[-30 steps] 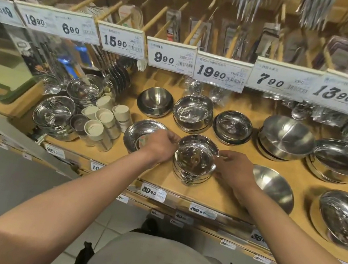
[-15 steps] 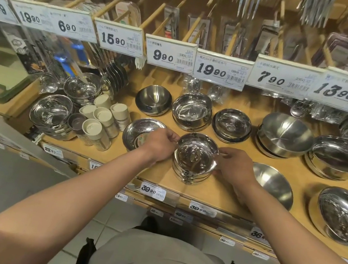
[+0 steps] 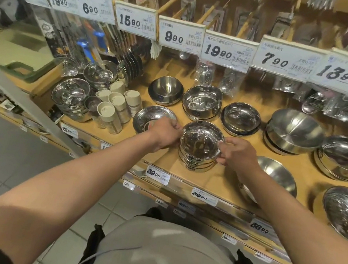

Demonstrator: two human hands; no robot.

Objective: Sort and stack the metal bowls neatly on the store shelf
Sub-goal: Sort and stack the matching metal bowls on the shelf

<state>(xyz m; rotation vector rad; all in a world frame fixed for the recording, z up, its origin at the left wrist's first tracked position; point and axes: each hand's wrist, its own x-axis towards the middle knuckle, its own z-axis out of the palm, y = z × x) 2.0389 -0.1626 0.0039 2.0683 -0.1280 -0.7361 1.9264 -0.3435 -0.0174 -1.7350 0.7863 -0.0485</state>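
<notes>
A stack of shiny metal bowls [image 3: 200, 144] stands near the front edge of the wooden shelf [image 3: 213, 182]. My left hand [image 3: 165, 134] grips the stack's left rim, its fingers curled against the bowls. On the other side my right hand [image 3: 237, 153] pinches the right rim. A shallow metal bowl [image 3: 148, 117] lies partly behind my left hand. Another bowl [image 3: 276, 174] sits just right of my right wrist, partly hidden by my arm.
Behind stand a small deep bowl [image 3: 165, 90], a bowl stack [image 3: 202, 102] and a low bowl stack [image 3: 240, 119]. Larger bowls [image 3: 295, 129] fill the right. White-capped jars [image 3: 112, 107] crowd the left. Price tags [image 3: 227, 50] hang overhead.
Both hands stay on the bowl stack in the same place. The view has shifted slightly to the right and closer.
</notes>
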